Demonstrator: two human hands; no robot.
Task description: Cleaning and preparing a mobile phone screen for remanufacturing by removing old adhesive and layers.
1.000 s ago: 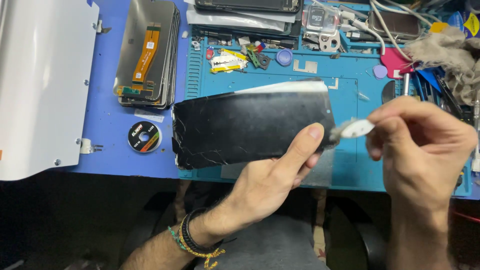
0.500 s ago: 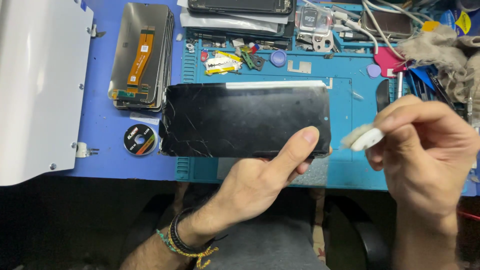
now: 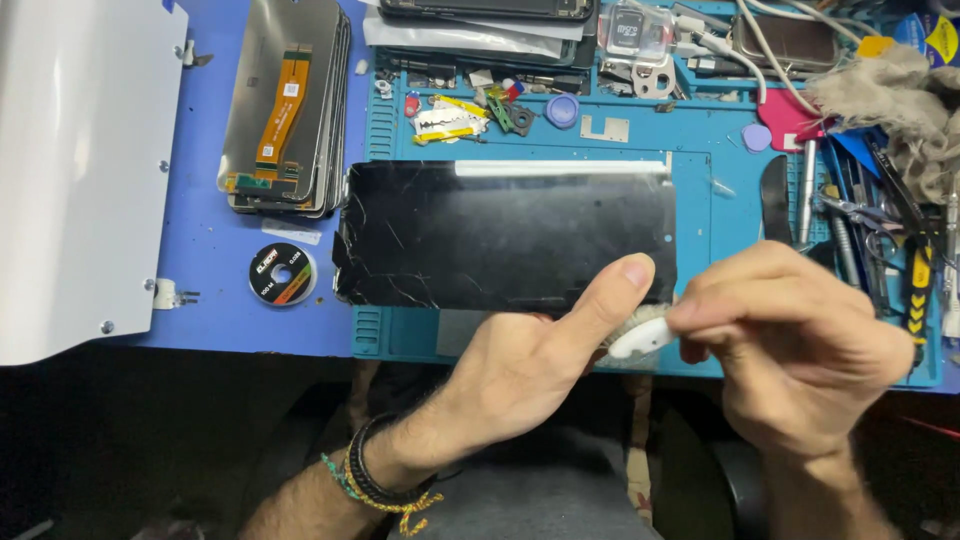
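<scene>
White panel (image 3: 85,170) far left on worktop (image 3: 215,325); screen stack (image 3: 290,110), tape roll (image 3: 282,274) beside it. Cracked screen (image 3: 500,235) lies flat on blue mat (image 3: 690,345), long axis left-right, just ahead of both hands. Left hand (image 3: 530,365) nearer: closed loosely, thumb pressing screen's near right edge. Right hand (image 3: 800,340) closed, pinching white brush (image 3: 640,335) at screen's near right corner. Bristles mostly hidden behind thumb; tools (image 3: 870,230) at right cut off.

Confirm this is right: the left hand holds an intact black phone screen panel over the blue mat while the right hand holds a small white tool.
Not intact: the head view shows the black phone screen panel cracked, mostly near its left end. The rest stands.
</scene>
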